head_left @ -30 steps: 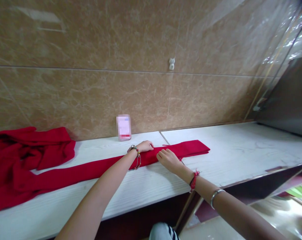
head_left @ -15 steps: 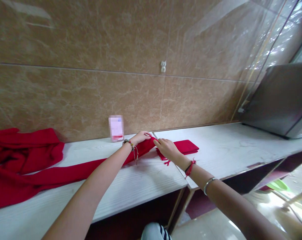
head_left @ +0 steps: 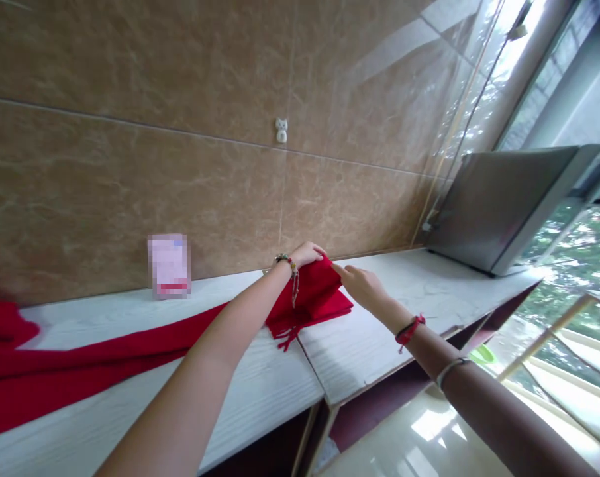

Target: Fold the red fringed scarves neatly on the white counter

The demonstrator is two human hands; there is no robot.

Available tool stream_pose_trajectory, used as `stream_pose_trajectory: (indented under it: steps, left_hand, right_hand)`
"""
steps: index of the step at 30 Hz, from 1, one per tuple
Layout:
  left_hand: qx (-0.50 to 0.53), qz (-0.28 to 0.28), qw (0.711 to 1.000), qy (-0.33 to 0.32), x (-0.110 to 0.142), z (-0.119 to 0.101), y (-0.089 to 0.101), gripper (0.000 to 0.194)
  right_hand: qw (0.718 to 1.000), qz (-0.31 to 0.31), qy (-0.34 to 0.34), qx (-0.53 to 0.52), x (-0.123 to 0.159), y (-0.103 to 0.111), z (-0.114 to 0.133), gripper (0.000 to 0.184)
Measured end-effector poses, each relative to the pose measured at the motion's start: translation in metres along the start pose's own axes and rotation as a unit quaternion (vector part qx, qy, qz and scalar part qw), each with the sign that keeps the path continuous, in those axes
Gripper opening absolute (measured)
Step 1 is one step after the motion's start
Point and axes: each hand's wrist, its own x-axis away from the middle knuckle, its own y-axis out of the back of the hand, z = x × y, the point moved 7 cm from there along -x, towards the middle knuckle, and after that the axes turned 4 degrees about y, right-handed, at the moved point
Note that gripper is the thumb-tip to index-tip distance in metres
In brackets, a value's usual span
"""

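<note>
A long red scarf runs along the white countertop, from a loose bunched part at the far left to a flat folded end with a short fringe in the middle. My left hand pinches the scarf's upper edge, just above the folded end. Opposite it, my right hand grips the near right corner of the raised layer between thumb and fingers. That layer slopes up off the folded stack, whose lower right part rests on the counter. Below my left wrist, the fringe tassels hang out toward the front.
A blurred pinkish card or phone leans against the brown tiled wall. A small white cat figure is fixed on the wall. At the right stands a large grey box-shaped appliance. Dark shelf openings lie under the countertop's front edge.
Both hands have carried the held part of the scarf to the right, over the folded fringed end. My view has turned right, so the bunched part sits farther left.
</note>
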Motion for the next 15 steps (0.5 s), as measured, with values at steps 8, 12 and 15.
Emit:
stream_pose_trajectory:
  steps: [8, 12, 15]
  left_hand:
    - [-0.105, 0.032, 0.994, -0.006, -0.005, 0.022, -0.073, 0.03]
    - [-0.166, -0.007, 0.986, -0.005, 0.035, 0.018, -0.067, 0.044]
    - [-0.297, -0.036, 0.954, -0.033, 0.078, 0.015, -0.06, 0.066]
  right_hand:
    - [0.996, 0.09, 0.023, -0.014, 0.029, -0.081, -0.01, 0.039]
    - [0.995, 0.096, 0.02, -0.03, 0.03, -0.084, -0.01, 0.042]
    - [0.994, 0.095, 0.014, -0.052, 0.027, -0.08, -0.013, 0.042]
